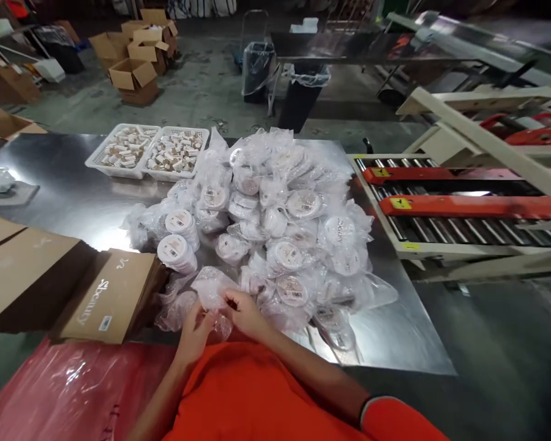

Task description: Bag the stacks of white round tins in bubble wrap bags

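Observation:
Close to the table's front edge, my left hand (197, 326) and my right hand (244, 312) pinch a clear bubble-wrap bag (212, 286) between them. Whether anything is inside this bag cannot be made out. Just beyond my hands spreads a large heap of bagged round white containers (290, 254), with printed labels showing on several lids. Left of the heap, two stacks of bare round white discs (173, 250) with printed labels stand on the metal table (395, 343).
Two white baskets (172, 174) full of small white-and-brown pieces stand at the back. Flattened brown cartons (105, 294) lie at the left edge, above a red plastic bag (73, 392). A roller conveyor (441, 229) adjoins on the right. Open boxes (135, 76) and bins (298, 98) stand behind.

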`<state>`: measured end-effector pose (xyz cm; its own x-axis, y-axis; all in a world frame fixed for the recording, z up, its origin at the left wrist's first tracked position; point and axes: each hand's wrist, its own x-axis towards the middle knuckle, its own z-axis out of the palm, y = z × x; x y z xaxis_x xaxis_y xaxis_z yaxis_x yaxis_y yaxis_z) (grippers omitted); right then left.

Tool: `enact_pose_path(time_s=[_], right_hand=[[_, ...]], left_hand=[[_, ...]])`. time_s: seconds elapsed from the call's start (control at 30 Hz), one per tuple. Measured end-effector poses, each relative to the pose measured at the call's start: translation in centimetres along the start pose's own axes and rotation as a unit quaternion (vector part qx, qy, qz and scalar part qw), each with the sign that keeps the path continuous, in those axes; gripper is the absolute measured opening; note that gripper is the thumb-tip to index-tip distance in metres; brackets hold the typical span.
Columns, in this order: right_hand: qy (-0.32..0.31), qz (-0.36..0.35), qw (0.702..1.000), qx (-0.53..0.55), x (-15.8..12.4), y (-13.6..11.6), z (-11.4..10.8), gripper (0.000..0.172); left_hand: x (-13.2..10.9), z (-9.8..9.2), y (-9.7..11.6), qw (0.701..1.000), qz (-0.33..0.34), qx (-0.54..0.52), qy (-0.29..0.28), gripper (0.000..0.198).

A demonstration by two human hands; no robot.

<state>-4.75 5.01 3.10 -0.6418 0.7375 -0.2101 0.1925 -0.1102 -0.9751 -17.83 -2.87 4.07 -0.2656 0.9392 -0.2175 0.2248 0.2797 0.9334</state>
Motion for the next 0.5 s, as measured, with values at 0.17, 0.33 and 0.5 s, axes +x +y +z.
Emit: enact_pose_path(time_s=[0.17,0.33,0.5], right_hand=[[-0.119,0.036,0.992,0.02,0.3,-0.4,-0.4,0.032],[-0.038,0.09,0.987,0.126,0.9,0.0,-1.1,0.021],[-0.116,0.143,0.978,0.097,2.7,0.5,-0.6,0.014]], left_hand=[[-0.2,-0.9,-0.3,0.998,-0.015,0.031,0.045,0.022],[-1.1,-3.0,-2.5,0.98,-0.068,0.12,0.146,0.012],[-4.2,-6.9,-5.4,0.939,-0.119,0.26,0.194,0.013]])
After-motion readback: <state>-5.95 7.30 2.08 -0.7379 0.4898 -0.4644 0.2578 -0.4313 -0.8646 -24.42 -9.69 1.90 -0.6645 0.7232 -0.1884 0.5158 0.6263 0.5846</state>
